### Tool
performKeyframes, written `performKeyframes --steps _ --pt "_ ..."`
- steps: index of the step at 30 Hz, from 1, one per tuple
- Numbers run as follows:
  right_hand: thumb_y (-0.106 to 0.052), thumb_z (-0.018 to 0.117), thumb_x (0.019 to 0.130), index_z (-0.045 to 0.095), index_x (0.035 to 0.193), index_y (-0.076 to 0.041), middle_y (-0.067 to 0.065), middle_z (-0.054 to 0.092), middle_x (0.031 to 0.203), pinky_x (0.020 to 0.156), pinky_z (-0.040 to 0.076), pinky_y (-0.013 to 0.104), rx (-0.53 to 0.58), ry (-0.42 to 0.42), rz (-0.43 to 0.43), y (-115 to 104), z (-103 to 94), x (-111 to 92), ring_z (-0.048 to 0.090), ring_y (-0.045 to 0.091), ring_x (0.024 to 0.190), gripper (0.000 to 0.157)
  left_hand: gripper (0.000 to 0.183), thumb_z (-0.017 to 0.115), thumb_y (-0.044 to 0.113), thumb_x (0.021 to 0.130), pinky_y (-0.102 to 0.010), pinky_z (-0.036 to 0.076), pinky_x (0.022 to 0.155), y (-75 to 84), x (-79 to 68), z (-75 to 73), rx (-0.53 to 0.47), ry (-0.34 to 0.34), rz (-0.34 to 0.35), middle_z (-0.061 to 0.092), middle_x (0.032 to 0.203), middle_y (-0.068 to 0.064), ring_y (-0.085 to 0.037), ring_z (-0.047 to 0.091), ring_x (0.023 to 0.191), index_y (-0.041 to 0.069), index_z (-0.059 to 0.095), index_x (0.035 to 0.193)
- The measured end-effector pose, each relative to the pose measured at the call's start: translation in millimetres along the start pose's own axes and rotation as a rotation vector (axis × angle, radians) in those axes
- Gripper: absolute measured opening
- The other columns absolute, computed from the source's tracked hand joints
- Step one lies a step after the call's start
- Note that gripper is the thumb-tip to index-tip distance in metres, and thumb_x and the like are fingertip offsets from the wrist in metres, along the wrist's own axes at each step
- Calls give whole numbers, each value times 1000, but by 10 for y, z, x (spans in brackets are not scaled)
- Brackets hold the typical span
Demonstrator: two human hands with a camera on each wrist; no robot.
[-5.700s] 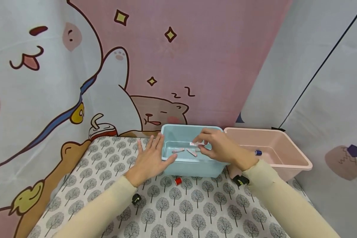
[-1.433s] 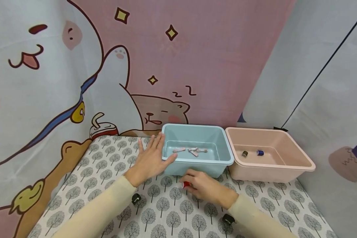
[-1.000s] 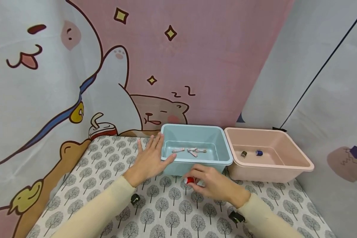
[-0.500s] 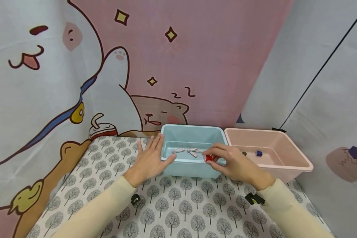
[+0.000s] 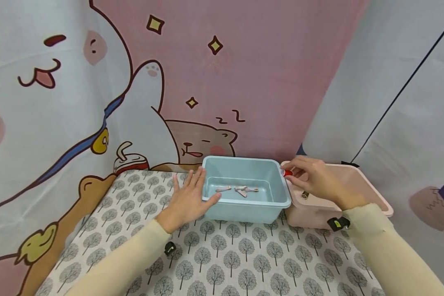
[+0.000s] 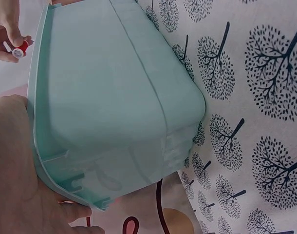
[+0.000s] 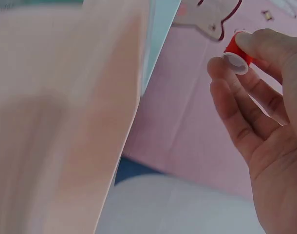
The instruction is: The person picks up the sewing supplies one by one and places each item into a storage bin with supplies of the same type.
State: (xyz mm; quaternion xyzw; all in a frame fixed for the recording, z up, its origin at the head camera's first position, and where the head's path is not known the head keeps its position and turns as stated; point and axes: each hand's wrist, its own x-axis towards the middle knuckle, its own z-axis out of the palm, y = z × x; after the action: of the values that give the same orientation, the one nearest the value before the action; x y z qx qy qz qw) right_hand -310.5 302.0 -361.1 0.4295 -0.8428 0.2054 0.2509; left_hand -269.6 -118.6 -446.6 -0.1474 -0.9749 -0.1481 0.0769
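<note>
Between thumb and fingertips my right hand (image 5: 316, 179) pinches a small red spool of thread (image 5: 286, 173), held over the left side of the pink bin (image 5: 310, 216). In the right wrist view the red spool (image 7: 237, 54) shows its white end. My left hand (image 5: 187, 201) rests with straight fingers against the left rim of the light blue bin (image 5: 240, 211). Several small pale pink nail clippers (image 5: 241, 190) lie on the blue bin's floor. An olive spool (image 5: 305, 195) is visible in the pink bin, partly under my right hand, which hides the rest of the floor there.
Both bins stand side by side at the back of a table covered with a tree-print cloth (image 5: 218, 263). A cartoon-print curtain (image 5: 266, 82) hangs right behind them. Black wrist straps (image 5: 338, 224) sit on both wrists.
Earlier my right hand was in the blue bin with a clipper, then picked the red spool off the cloth. It has since carried the spool up and right over the pink bin. Left hand unmoved.
</note>
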Motion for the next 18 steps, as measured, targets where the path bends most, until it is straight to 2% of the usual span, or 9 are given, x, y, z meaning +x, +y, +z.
performKeyframes --steps 3,10,16,18 --pt "8 95 89 87 117 -7 6 84 104 71 69 26 -38 -23 39 167 -60 -16 81 17 83 33 115 30 92 111 -87 -7 138 1 -4 -1 3 -2 -5 8 196 -8 -43 13 183 8 16 188" --pt "3 93 94 87 119 -5 9 85 106 74 73 42 -69 -144 159 526 -172 -113 84 25 86 27 116 27 94 109 -86 -7 139 6 2 5 1 -9 -5 7 197 -8 -43 12 184 9 14 188" --pt "-3 91 100 88 121 -9 10 87 110 77 69 38 -94 -238 301 784 -165 -178 81 21 88 22 117 26 94 109 -86 -9 139 13 2 7 -1 -21 -17 5 197 -7 -42 9 184 10 11 188" --pt "-2 89 100 87 125 -6 17 87 115 80 70 42 -87 -272 349 824 -185 -203 84 26 91 25 117 26 94 109 -85 -10 139 19 5 2 -4 -21 -17 4 197 -6 -41 8 184 10 11 188"
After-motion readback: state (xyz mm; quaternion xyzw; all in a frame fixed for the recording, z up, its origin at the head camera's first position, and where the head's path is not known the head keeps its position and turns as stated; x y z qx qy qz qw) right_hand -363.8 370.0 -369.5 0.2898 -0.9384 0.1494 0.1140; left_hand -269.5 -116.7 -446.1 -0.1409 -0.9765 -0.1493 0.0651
